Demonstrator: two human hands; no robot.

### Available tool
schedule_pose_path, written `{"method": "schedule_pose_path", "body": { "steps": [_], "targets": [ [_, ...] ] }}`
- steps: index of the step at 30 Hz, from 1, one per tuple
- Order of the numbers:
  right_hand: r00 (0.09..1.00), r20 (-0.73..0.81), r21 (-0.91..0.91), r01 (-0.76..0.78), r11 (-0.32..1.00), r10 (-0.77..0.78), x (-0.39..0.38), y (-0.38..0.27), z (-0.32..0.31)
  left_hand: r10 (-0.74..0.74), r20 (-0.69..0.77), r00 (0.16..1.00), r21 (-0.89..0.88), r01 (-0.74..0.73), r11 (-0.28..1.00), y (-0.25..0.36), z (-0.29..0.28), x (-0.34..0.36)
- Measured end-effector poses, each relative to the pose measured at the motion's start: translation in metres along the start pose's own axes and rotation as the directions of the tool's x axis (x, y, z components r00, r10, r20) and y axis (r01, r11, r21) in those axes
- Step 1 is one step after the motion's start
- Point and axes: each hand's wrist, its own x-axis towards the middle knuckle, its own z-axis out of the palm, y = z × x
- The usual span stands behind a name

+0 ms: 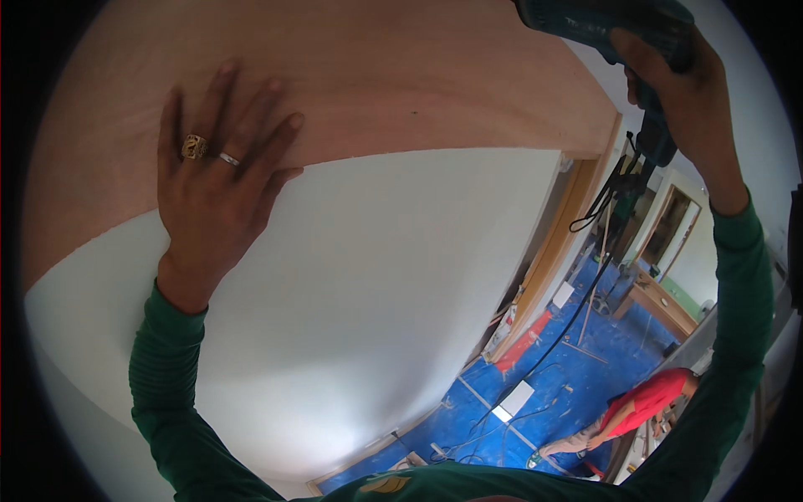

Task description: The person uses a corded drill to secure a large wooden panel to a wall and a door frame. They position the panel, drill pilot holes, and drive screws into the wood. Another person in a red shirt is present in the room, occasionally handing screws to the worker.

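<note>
My left hand (213,176) lies flat with its fingers spread on a light brown wooden panel (360,75), near the panel's lower edge. Two rings show on its fingers. At the upper right, my right hand (694,100) grips a dark teal power drill (615,29) by its handle. The drill's front end points left along the panel; its tip is cut off by the picture's upper edge. A black cord (577,305) runs down from the handle toward the floor. Below the panel spreads a smooth white wall (335,276).
A wooden door frame (556,226) stands right of the wall. Far below, blue sheeting (481,410) covers the floor, with cables and a white board (514,402) on it. A person in a red shirt (648,406) bends down at the lower right, near a wooden bench (661,301).
</note>
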Motion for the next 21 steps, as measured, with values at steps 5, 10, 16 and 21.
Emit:
{"method": "schedule_pose_path", "body": {
  "steps": [5, 10, 16, 21],
  "targets": [
    [0.992, 0.064, -0.021, -0.108, 0.994, 0.109, 0.014, -0.01, -0.004, 0.028, 0.055, 0.998, 0.058, -0.031, 0.998, -0.003, 0.0, -0.002],
    [0.999, 0.036, 0.006, -0.029, 1.0, 0.029, 0.01, -0.004, -0.002, 0.025, 0.025, 0.999, 0.027, -0.026, 0.999, -0.005, 0.003, -0.004],
    [1.0, 0.025, -0.052, 0.018, 0.998, -0.017, 0.009, -0.004, 0.001, -0.004, -0.035, 0.999, -0.031, 0.003, 1.0, -0.002, 0.001, -0.001],
    [0.999, 0.012, -0.076, -0.043, 0.996, 0.044, 0.011, -0.008, 0.002, -0.01, -0.047, 0.999, -0.043, 0.008, 0.999, -0.001, 0.003, -0.002]
  ]
}}
